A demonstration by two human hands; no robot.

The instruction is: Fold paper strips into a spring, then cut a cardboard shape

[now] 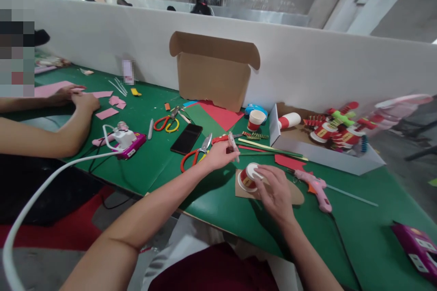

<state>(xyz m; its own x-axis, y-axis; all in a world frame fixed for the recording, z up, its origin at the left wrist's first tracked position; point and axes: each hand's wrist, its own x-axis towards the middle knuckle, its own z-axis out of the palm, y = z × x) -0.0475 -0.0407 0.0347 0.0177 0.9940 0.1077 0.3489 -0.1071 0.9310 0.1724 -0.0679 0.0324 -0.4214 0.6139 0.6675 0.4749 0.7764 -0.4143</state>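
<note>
My left hand pinches a slim, pale, pen-like thing upright above the table; its exact kind is unclear. Beside that hand, my right hand has its fingers and thumb at the base of a red and white paper cup. The cup is upside down, rim on a piece of brown cardboard. Scissors with orange and yellow handles and another red-handled tool lie near my left hand. A pink glue gun with a long glue stick rests right of my right hand.
A black phone, more scissors and coloured paper lie behind. An open cardboard box leans on the white partition. A shallow box holds decorated cups. Left are a purple power strip and a co-worker's hands.
</note>
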